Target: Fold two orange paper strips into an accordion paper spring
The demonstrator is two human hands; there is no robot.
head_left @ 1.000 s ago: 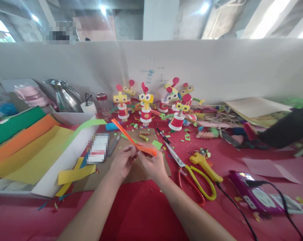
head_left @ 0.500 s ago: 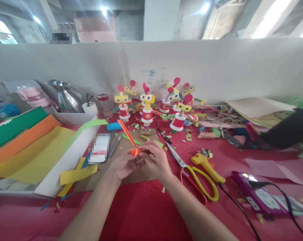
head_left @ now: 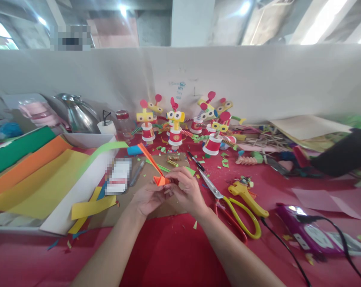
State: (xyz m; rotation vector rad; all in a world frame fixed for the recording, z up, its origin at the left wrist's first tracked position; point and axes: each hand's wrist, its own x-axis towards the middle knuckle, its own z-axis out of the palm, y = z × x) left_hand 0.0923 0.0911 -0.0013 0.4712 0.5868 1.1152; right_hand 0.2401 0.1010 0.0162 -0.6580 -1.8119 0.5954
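Our left hand point(head_left: 148, 197) and right hand point(head_left: 186, 191) both pinch a folded orange paper strip point(head_left: 161, 181) above some cardboard point(head_left: 166, 209). Scissors point(head_left: 212, 187) lie just to our right.

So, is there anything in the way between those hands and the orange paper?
Nothing visible. The left hand and right hand both have their fingers at the folded end of the orange paper. The cardboard lies beneath, not between. The fingers hide part of the fold.
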